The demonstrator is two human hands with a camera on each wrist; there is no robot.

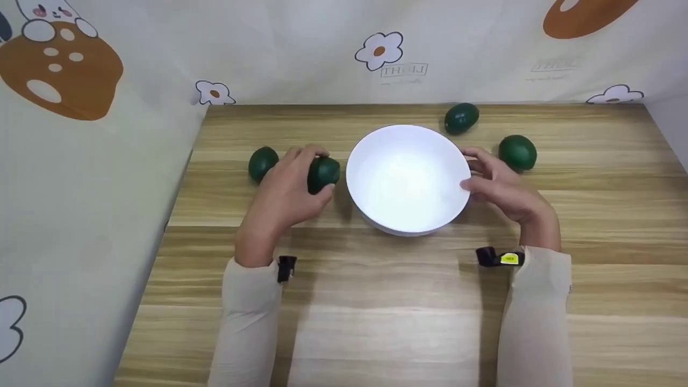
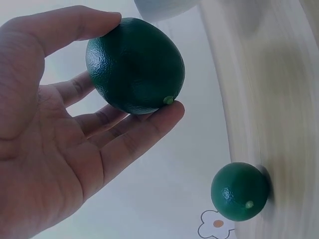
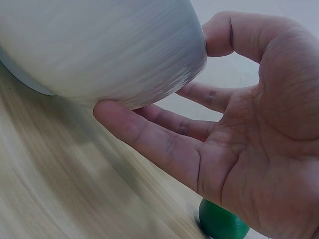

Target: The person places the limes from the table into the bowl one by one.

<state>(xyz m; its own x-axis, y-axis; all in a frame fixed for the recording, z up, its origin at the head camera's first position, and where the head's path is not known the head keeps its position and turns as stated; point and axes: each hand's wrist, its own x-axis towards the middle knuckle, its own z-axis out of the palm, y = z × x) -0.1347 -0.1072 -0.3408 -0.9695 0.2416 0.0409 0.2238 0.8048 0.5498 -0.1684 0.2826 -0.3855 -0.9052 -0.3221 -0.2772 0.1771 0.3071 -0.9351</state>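
Clock places are taken from the bowl, with twelve at the far side. Pale printed sheeting (image 1: 161, 48) covers the walls. At eight o'clock a black-outlined shape (image 1: 11, 328) runs off its edge; near ten sits a brown spotted shape (image 1: 91, 80) under a white cartoon animal (image 1: 51, 11), then a small brown-centred flower (image 1: 209, 91).

The desk (image 1: 387, 301) has a light wood grain running side to side, with a bright sheen at six o'clock. Toward nine o'clock a dark green fruit (image 1: 263, 162) rests on it, and nearer, the left hand (image 1: 290, 185) grips a second green fruit (image 1: 324, 173), thumb and fingers (image 2: 139, 135) on opposite sides. The white bowl (image 1: 403, 183) stands between the hands. Just before twelve is a larger flower (image 1: 379, 51). A third fruit (image 1: 461, 118) lies near one o'clock. At three, the right hand (image 1: 502, 185) pinches the bowl's side, thumb at the rim, fingers beneath it; just beyond lies a fourth fruit (image 1: 517, 152).

As for writing, a boxed word (image 1: 404, 70) beside the larger flower reads LIGHT, mirrored; a fainter box (image 1: 556, 65) farther right is barely legible. At four, the yellow label (image 1: 509, 259) on the black wrist device (image 1: 487, 257) is too small to read.
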